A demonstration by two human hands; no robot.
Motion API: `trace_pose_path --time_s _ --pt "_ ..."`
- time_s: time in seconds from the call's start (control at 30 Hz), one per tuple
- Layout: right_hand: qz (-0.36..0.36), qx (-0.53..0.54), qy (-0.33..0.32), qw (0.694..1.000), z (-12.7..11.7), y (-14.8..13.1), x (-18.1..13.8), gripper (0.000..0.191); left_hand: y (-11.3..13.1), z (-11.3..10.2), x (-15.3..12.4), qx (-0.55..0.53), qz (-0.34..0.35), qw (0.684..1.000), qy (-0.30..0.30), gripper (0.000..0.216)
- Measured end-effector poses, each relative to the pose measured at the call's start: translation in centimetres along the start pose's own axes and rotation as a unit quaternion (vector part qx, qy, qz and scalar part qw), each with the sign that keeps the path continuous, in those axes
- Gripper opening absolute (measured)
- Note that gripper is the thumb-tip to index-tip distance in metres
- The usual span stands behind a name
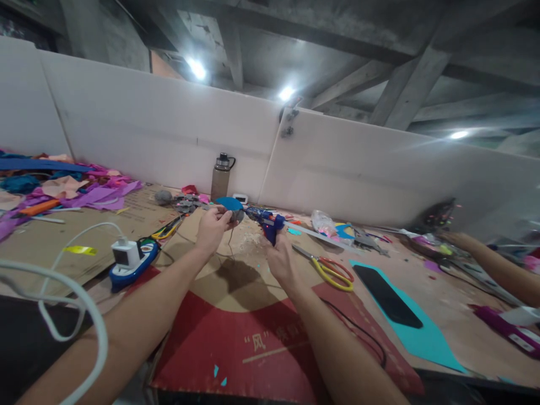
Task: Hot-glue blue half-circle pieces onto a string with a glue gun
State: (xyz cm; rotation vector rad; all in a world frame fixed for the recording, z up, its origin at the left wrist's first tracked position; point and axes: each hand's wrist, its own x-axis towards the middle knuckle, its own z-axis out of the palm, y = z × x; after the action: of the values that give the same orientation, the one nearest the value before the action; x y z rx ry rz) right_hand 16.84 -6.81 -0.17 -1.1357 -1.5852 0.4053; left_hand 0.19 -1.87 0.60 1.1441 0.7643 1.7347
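Observation:
My left hand (pixel 213 226) is raised over the table and pinches a small piece made of a blue disc (pixel 229 203) and a grey part. My right hand (pixel 280 260) grips a blue hot glue gun (pixel 265 220), whose nozzle points left and touches that piece. A glue stick (pixel 314 235) pokes out of the gun's back to the right. Both hands hover above a cardboard sheet (pixel 236 332) with a red print.
Yellow-handled scissors (pixel 331 271) lie right of my right hand, next to a black phone (pixel 387 297) on teal paper. A blue power strip (pixel 133 260) with a white charger sits left. A water bottle (pixel 221 177) stands by the white partition. Another person's arm (pixel 491 263) reaches in at right.

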Motion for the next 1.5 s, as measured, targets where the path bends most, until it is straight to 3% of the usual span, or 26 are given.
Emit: trace_pose_path --time_s 0.27,0.37,0.5,0.6,0.67,0.77,0.83,0.93,0.97,1.07,1.13,1.3,1.5 --pt "0.043 0.024 0.018 0.999 -0.1 1.0 0.3 0.029 0.0 0.0 0.0 -0.008 -0.008 1.000 -0.003 0.029" --pt "0.093 0.075 0.020 0.993 0.1 2.0 0.7 0.029 0.0 0.0 0.0 -0.018 -0.016 1.000 0.008 0.029" --pt "0.218 0.162 -0.058 0.961 0.5 3.6 1.6 0.021 -0.2 0.1 0.0 -0.027 -0.037 0.999 0.009 0.026" --pt "0.266 0.074 -0.107 0.955 0.2 4.9 2.3 0.014 -0.4 0.1 0.0 -0.015 -0.033 0.999 0.006 0.026" --pt "0.243 -0.022 -0.081 0.966 -0.4 5.5 2.6 0.016 -0.4 0.1 0.0 0.000 -0.018 1.000 0.005 0.027" --pt "0.140 -0.153 0.018 0.978 -1.4 5.4 2.7 0.027 -0.2 0.2 -0.2 0.057 0.018 0.998 0.003 0.023" --pt "0.078 -0.172 0.059 0.980 -1.1 4.5 2.6 0.023 0.0 0.2 -0.5 0.123 0.055 0.991 -0.006 0.018" --pt "0.093 0.019 0.010 0.995 0.9 2.1 2.1 0.023 0.4 0.3 -1.1 0.240 0.130 0.962 -0.030 0.010" --pt "0.111 0.119 -0.015 0.986 1.8 1.2 1.9 0.027 0.6 0.2 -1.3 0.276 0.154 0.948 -0.037 0.008" --pt "0.174 0.338 -0.104 0.919 4.2 -0.8 1.7 0.040 0.8 0.1 -1.4 0.346 0.190 0.918 -0.046 0.008" --pt "0.193 0.360 -0.103 0.907 4.8 -1.4 1.8 0.038 0.8 0.1 -1.3 0.336 0.184 0.923 -0.040 0.008" --pt "0.086 0.192 -0.021 0.977 3.6 -0.6 2.5 0.015 0.6 0.5 -1.0 0.192 0.087 0.976 -0.045 0.016" --pt "0.015 0.094 0.065 0.993 2.4 -0.2 2.6 0.018 0.5 1.2 -1.3 0.114 0.003 0.992 -0.063 0.024"
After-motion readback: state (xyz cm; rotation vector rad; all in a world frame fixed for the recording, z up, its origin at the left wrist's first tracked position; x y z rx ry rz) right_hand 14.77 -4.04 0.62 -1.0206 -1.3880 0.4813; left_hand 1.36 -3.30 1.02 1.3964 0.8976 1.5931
